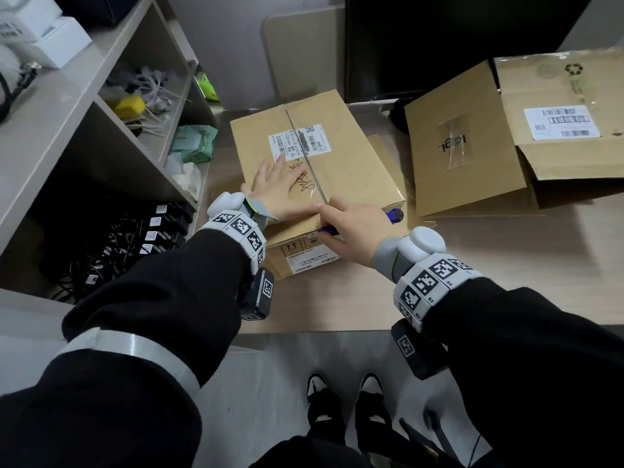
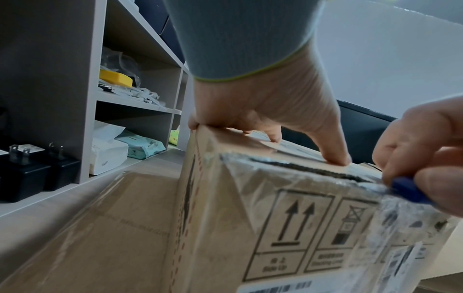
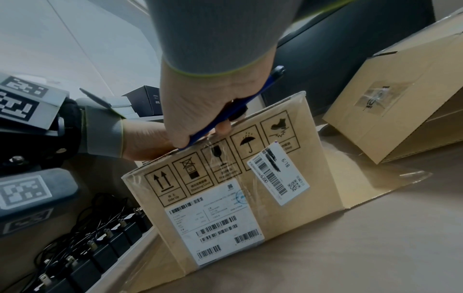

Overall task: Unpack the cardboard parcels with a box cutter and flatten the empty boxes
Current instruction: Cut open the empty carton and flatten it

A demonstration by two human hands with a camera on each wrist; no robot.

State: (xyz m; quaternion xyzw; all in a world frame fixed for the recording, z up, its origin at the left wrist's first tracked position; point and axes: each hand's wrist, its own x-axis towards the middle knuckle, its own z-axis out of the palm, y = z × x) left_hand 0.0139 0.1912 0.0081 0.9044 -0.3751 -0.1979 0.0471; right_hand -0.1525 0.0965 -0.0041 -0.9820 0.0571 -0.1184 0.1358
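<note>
A taped brown parcel (image 1: 337, 157) with shipping labels lies on the desk in front of me. My left hand (image 1: 282, 190) lies flat on its top, fingers spread and pressing down (image 2: 273, 111). My right hand (image 1: 351, 228) grips a blue box cutter (image 1: 395, 215) at the parcel's near top edge (image 3: 225, 117). The cutter's tip sits at the taped seam (image 2: 406, 188); the blade itself is hidden by my fingers. A dark slit runs along the near edge under the tape (image 2: 300, 168).
An opened cardboard box (image 1: 526, 136) lies on its side at the right, a dark monitor (image 1: 439, 45) behind. Flat cardboard (image 3: 375, 182) lies under the parcel. Open shelves (image 1: 141, 106) with clutter and black chargers (image 1: 148, 238) stand at the left. The desk edge is near.
</note>
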